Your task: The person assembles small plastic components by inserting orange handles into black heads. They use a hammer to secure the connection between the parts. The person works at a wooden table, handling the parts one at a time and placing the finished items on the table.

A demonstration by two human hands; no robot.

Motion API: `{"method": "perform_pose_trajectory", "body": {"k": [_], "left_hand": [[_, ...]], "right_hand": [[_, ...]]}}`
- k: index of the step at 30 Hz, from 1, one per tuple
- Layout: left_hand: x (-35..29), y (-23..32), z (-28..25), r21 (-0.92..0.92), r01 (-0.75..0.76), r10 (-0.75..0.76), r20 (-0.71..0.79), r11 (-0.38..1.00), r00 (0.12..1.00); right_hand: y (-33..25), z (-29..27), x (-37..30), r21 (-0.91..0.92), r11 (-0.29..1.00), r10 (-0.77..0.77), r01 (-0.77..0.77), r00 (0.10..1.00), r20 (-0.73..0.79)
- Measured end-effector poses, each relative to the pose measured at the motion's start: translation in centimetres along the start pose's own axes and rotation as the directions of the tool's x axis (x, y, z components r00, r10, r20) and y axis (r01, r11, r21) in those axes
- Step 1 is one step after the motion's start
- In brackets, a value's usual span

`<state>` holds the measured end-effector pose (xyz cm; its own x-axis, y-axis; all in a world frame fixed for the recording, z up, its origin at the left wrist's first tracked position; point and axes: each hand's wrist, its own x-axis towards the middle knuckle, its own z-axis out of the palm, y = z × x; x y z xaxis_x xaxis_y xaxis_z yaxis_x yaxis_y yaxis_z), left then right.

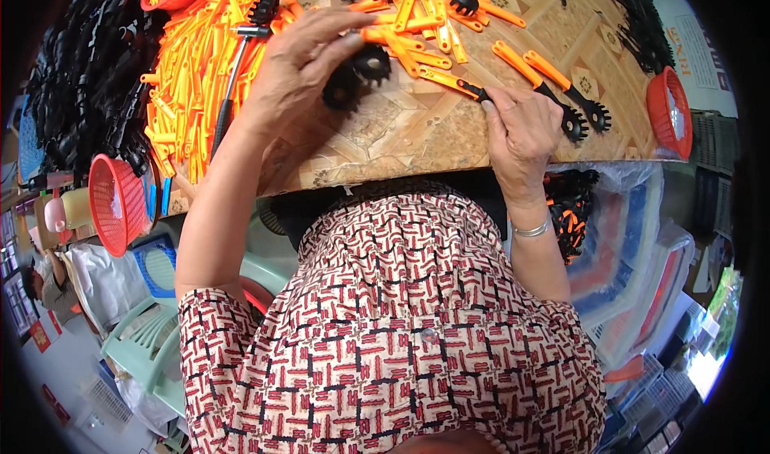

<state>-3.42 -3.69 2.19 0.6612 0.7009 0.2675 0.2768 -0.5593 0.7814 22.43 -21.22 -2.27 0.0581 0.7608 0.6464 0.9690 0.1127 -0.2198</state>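
My right hand (525, 129) is closed at the table's front edge, pinching the black stem of a pasta server whose orange handle (439, 78) points left. Its head end is hidden by my hand. My left hand (309, 61) is raised over the table with fingers curled to the right. Black toothed pasta server heads (357, 77) show just under its thumb, seemingly held, though the palm side is hidden. Beside my left wrist a hammer (233, 85) with a black grip rests on the orange pile. Two orange-handled pasta servers (553, 85) lie beyond my right hand.
A large heap of orange handles (196, 85) covers the table's left. More loose handles (417, 33) lie at the middle back. Black parts are piled at the far left (88, 77) and far right (642, 21). Red baskets (120, 205) (670, 113) flank the patterned tabletop (385, 137).
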Motion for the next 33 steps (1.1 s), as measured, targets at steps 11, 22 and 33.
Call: {"method": "perform_pose_trajectory", "body": {"k": [11, 22, 33], "left_hand": [[-5.2, 2.8, 0.8, 0.489, 0.18, -0.091, -0.201, 0.854, 0.975], [-5.9, 3.5, 5.3, 0.146, 0.056, -0.014, -0.274, 0.988, 0.962], [-5.1, -0.1, -0.5, 0.485, 0.061, 0.159, -0.399, 0.872, 0.903]], "right_hand": [[-1.3, -1.0, 1.9, -0.195, 0.978, -0.09, 0.081, 0.995, -0.041], [-6.2, 2.7, 3.3, 0.694, 0.684, 0.16, -0.223, 0.975, 0.155], [-4.6, 1.8, 1.8, 0.796, -0.035, 0.343, -0.604, 0.741, 0.577]]}}
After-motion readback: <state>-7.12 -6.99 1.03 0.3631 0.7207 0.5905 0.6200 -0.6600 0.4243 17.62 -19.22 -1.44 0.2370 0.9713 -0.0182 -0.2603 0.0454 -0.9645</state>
